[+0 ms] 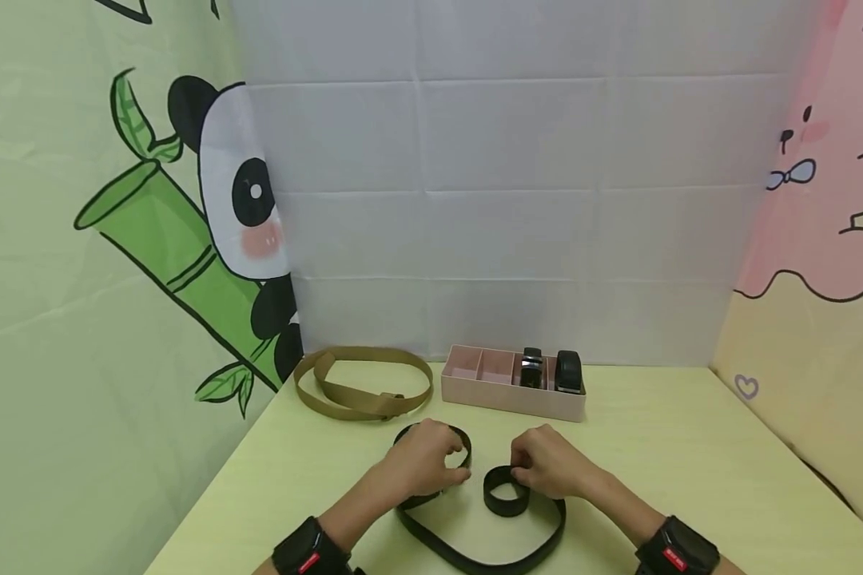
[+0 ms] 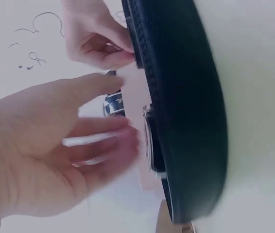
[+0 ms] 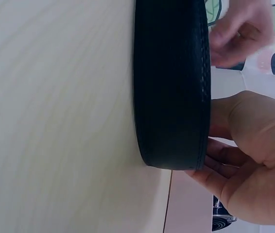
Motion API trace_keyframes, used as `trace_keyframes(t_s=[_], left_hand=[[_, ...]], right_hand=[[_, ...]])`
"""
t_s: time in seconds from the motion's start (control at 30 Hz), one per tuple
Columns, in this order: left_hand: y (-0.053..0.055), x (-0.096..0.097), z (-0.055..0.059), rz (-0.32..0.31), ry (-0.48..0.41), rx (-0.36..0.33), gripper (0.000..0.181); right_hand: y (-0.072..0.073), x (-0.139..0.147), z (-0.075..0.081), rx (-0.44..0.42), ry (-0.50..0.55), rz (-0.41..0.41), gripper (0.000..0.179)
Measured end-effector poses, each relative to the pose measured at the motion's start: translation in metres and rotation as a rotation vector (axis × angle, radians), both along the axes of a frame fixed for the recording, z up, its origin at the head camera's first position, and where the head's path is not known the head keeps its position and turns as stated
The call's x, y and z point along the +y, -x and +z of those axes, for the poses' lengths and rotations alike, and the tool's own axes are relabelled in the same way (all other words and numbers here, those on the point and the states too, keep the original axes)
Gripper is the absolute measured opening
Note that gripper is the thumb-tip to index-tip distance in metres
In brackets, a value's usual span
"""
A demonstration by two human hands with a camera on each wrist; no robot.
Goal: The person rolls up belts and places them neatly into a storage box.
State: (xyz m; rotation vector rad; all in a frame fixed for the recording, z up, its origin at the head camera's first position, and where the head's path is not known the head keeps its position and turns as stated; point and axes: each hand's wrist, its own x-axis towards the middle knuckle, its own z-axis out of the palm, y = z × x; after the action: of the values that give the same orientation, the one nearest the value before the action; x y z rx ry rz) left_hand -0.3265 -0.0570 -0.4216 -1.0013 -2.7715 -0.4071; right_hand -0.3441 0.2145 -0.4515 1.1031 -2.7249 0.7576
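A long black belt (image 1: 439,545) stands on its edge on the table, curving between my two hands. Its right end is wound into a small coil (image 1: 505,508); my right hand (image 1: 550,463) pinches the coil's rim with thumb and fingers. My left hand (image 1: 420,459) is over the belt's other, looped end, thumb spread from the fingers. In the left wrist view, a metal buckle (image 2: 150,141) shows right by the left fingertips, and the fingers are loosely extended. The belt band hides part of the right fingertips in the right wrist view.
Behind the hands sits a pink divided box (image 1: 511,397) holding two rolled black belts (image 1: 568,372) in its right compartments. To its left, a tan webbing belt (image 1: 363,401) lies loosely looped. A white cloth (image 1: 503,200) hangs at the table's back edge.
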Motion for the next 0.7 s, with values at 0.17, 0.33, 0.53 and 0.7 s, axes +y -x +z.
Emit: trace_keyframes(t_s=[0.17,0.33,0.53,0.7], left_hand=[[-0.019,-0.022,-0.004,0.079,0.022,-0.101,0.053],[-0.01,-0.025,-0.01,0.021,0.0,-0.052,0.051],[0.026,0.001,-0.014,-0.038,0.074,-0.022,0.03],[0.051,0.039,-0.017,-0.099,0.074,-0.083,0.017]], right_hand=[[0.0,0.005,0.0,-0.004,-0.005,0.014,0.019],[-0.005,0.001,0.0,-0.007,-0.006,0.023,0.019],[-0.018,-0.011,0.002,0.011,0.003,0.05,0.017],[-0.025,-0.018,0.0,0.068,-0.01,0.051,0.016]])
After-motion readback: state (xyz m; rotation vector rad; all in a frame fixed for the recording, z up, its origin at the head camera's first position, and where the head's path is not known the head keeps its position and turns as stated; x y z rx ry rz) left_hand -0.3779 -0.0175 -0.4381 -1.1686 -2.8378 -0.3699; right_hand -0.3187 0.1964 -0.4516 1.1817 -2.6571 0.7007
